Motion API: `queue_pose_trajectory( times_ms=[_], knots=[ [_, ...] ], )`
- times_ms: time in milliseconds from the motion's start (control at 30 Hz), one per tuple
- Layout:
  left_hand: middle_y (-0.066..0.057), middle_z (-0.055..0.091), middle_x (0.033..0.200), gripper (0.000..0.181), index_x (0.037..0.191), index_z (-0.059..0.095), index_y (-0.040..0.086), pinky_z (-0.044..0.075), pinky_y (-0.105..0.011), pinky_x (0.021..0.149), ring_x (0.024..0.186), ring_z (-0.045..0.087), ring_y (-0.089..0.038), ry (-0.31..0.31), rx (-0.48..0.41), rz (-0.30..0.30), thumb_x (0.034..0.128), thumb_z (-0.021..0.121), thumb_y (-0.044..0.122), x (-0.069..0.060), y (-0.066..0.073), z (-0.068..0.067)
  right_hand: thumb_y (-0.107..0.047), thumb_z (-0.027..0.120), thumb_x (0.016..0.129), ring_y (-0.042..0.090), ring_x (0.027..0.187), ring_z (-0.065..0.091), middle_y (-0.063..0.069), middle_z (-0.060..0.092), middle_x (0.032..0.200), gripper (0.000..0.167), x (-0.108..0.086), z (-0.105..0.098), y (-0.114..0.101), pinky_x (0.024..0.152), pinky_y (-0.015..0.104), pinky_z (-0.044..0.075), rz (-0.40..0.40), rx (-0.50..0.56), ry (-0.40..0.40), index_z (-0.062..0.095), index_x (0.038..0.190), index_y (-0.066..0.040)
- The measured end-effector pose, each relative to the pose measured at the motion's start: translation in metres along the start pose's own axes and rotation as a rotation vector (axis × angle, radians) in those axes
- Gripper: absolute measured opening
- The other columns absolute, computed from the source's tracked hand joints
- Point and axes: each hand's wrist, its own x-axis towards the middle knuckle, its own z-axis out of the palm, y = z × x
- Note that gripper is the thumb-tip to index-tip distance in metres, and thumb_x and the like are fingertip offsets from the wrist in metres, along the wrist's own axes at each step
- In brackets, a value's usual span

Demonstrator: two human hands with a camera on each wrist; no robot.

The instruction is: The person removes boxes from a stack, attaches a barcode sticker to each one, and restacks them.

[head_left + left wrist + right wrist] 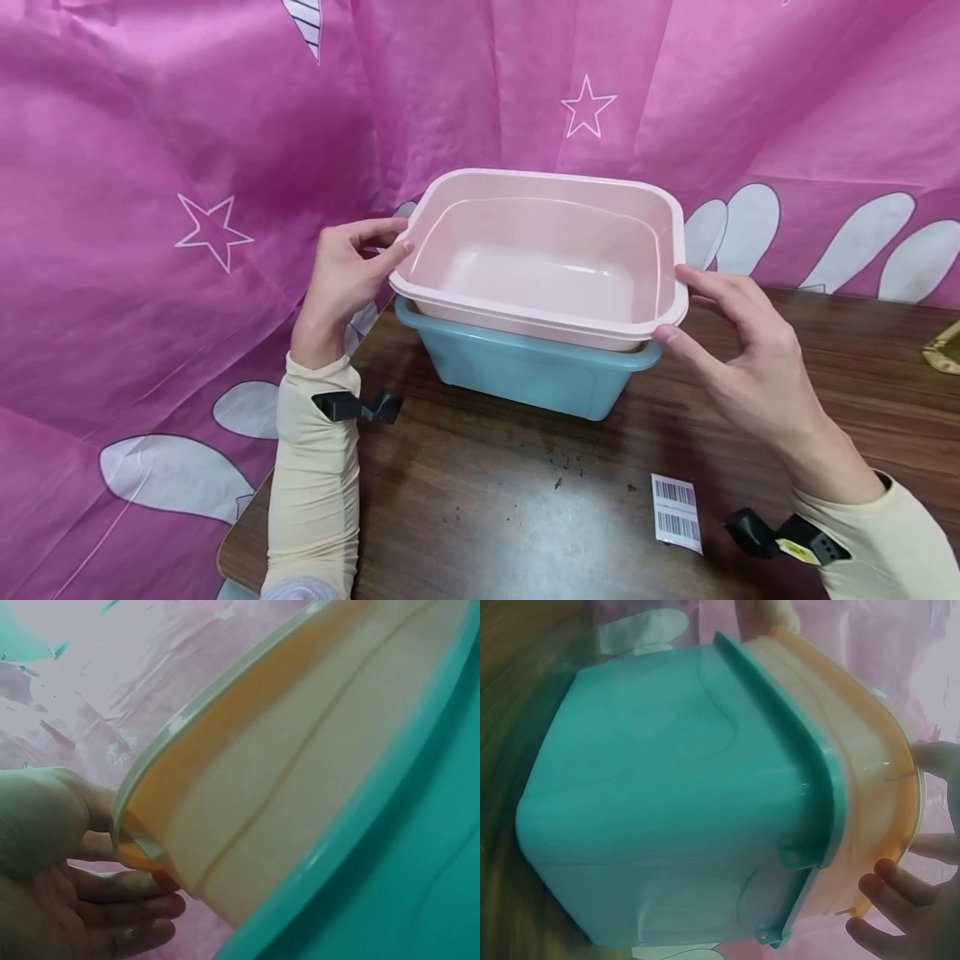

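A pale pink plastic basin (547, 279) sits partly inside a blue basin (525, 375), its rim standing above the blue rim. My left hand (347, 271) grips the pink rim at its left end, thumb on top and fingers at the outer side. At the right end, my right hand (750, 358) holds the same rim between thumb and fingers. The left wrist view has the left fingers tucked under the pink rim. Seen from the right wrist, the blue basin (675, 787) rests on the table, and right fingertips (889, 896) meet the pink rim's underside.
Both basins stand on a dark wooden table (450, 517). A barcode label (677, 512) lies in front of them to the right. A gold object (945, 348) shows at the far right edge. Pink patterned cloth (465, 92) hangs behind and to the left.
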Motion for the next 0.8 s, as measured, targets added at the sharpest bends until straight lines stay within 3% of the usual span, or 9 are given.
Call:
queue_pose_trajectory(
  times_ms=[100, 200, 267, 367, 567, 800],
  knots=[
    [0.008, 0.07, 0.081, 0.031, 0.117, 0.073, -0.002, 0.055, -0.016, 0.068, 0.073, 0.066, -0.008, 0.057, -0.045, 0.04, 0.0871, 0.076, 0.007, -0.002, 0.003, 0.0, 0.006, 0.083, 0.077, -0.002, 0.117, 0.057, -0.011, 0.062, 0.127, 0.06, 0.001, -0.002, -0.001, 0.107, 0.013, 0.041, -0.011, 0.018, 0.015, 0.063, 0.133, 0.0],
    [0.01, 0.072, 0.082, 0.031, 0.116, 0.073, -0.005, 0.056, -0.016, 0.069, 0.072, 0.067, -0.006, 0.106, -0.112, 0.094, 0.086, 0.076, 0.003, -0.004, 0.007, 0.001, -0.011, 0.082, 0.085, 0.004, 0.12, 0.058, -0.003, 0.062, 0.13, 0.056, 0.001, -0.003, -0.003, 0.108, 0.016, 0.043, -0.043, 0.057, 0.033, 0.062, 0.135, 0.001],
    [0.012, 0.072, 0.082, 0.031, 0.116, 0.072, -0.007, 0.057, -0.017, 0.069, 0.072, 0.068, -0.005, 0.129, -0.159, 0.12, 0.0856, 0.076, 0.0, -0.005, 0.008, 0.001, -0.025, 0.08, 0.088, 0.008, 0.122, 0.057, 0.001, 0.062, 0.131, 0.058, 0.002, -0.003, -0.004, 0.108, 0.017, 0.044, -0.069, 0.085, 0.046, 0.061, 0.136, 0.002],
    [0.016, 0.073, 0.084, 0.031, 0.116, 0.071, -0.009, 0.058, -0.017, 0.071, 0.075, 0.069, -0.004, 0.157, -0.227, 0.163, 0.0856, 0.076, -0.002, -0.006, 0.011, 0.002, -0.033, 0.077, 0.089, 0.012, 0.124, 0.056, 0.007, 0.062, 0.132, 0.063, 0.004, -0.004, -0.007, 0.108, 0.018, 0.044, -0.096, 0.123, 0.065, 0.059, 0.135, 0.005],
    [0.009, 0.074, 0.087, 0.03, 0.113, 0.07, -0.013, 0.057, -0.017, 0.071, 0.075, 0.068, -0.005, 0.211, -0.355, 0.266, 0.0846, 0.074, -0.007, -0.007, 0.015, 0.004, -0.03, 0.077, 0.089, 0.016, 0.125, 0.055, 0.009, 0.06, 0.134, 0.064, 0.006, -0.005, -0.015, 0.108, 0.019, 0.046, -0.117, 0.176, 0.106, 0.057, 0.134, 0.01],
    [0.005, 0.073, 0.091, 0.027, 0.112, 0.071, -0.012, 0.058, -0.019, 0.073, 0.077, 0.07, -0.008, 0.245, -0.394, 0.379, 0.0848, 0.073, -0.008, -0.011, 0.022, 0.005, -0.013, 0.076, 0.09, 0.02, 0.124, 0.055, 0.013, 0.055, 0.138, 0.059, 0.006, -0.011, -0.024, 0.105, 0.018, 0.048, -0.12, 0.257, 0.13, 0.052, 0.137, 0.014]
  ],
)
